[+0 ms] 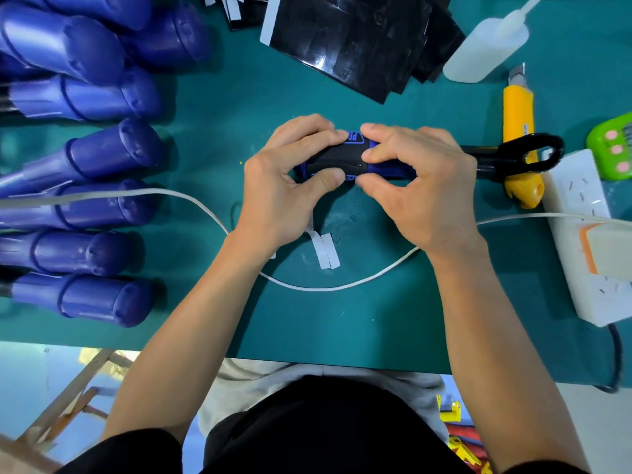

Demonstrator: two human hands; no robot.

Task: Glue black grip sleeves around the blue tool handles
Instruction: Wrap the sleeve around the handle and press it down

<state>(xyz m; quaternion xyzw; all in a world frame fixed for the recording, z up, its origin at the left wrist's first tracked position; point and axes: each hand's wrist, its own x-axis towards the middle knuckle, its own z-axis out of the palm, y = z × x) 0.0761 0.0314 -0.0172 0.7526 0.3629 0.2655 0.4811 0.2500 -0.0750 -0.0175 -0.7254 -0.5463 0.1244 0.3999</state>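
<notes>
A blue tool handle (355, 136) lies crosswise at the middle of the green table, with a black grip sleeve (337, 159) wrapped around it. My left hand (284, 186) grips the handle's left part, thumb pressing on the sleeve's near edge. My right hand (420, 186) pinches the handle just right of the sleeve, fingers curled over it. The tool's black looped end (523, 153) sticks out to the right. A stack of black sleeve sheets (355, 39) lies at the back. A white glue bottle (489, 46) lies at the back right.
Several bare blue handles (85, 186) fill the left side. A yellow utility knife (518, 138), a white power strip (588, 241) and a green gadget (612, 145) sit at the right. A white cable (307, 285) loops under my wrists. White backing strips (326, 251) lie beneath my left hand.
</notes>
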